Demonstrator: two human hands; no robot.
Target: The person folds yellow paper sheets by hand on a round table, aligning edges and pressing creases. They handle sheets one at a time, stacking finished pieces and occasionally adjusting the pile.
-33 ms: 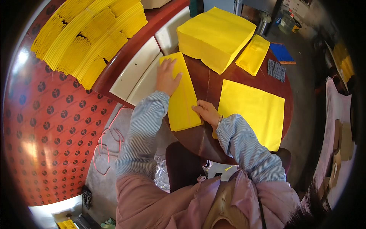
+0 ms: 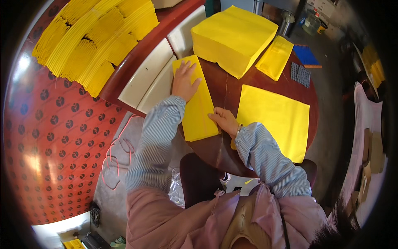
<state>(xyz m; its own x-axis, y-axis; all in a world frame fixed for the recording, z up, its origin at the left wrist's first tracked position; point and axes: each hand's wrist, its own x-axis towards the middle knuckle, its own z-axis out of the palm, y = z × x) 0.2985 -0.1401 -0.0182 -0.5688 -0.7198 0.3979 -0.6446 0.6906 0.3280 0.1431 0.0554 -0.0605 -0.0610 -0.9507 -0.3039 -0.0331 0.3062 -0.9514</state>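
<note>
both hands flat on the folded yellow sheet (image 2: 198, 101) on the table (image 2: 219, 149): left hand (image 2: 185, 81) w/ fingers spread, pressing its far end, right hand (image 2: 224, 120) pressing the near edge, neither gripping. nothing shifted just now. open yellow sheet (image 2: 273, 118) just right of the right hand, yellow stack (image 2: 233, 37) beyond.

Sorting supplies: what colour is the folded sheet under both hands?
Bright yellow; the folded sheet shows best in the head view.

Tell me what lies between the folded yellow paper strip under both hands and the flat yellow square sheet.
In the head view, only bare dark wooden tabletop separates the folded yellow paper strip from the flat yellow square sheet; the right hand sits at its near end.
</note>
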